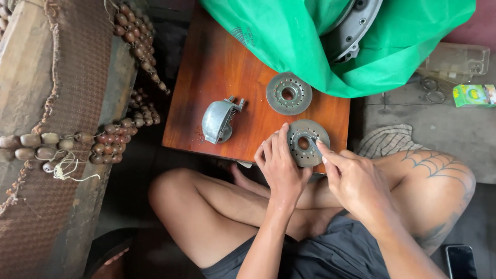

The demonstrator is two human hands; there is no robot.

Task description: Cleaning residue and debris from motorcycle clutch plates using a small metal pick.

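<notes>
A round grey metal disc with a centre hole and a ring of small holes lies at the near edge of a low reddish wooden table. My left hand rests its fingertips on the disc's left rim. My right hand pinches the disc at its centre hole with index finger and thumb. A second, similar disc lies flat a little farther back. A curved grey metal part with a spring sits to the left of both discs.
A green plastic bag covers a large metal casing at the table's far side. A seat cover of brown wooden beads hangs at left. A striped cloth, a small green box and a phone lie on the floor at right.
</notes>
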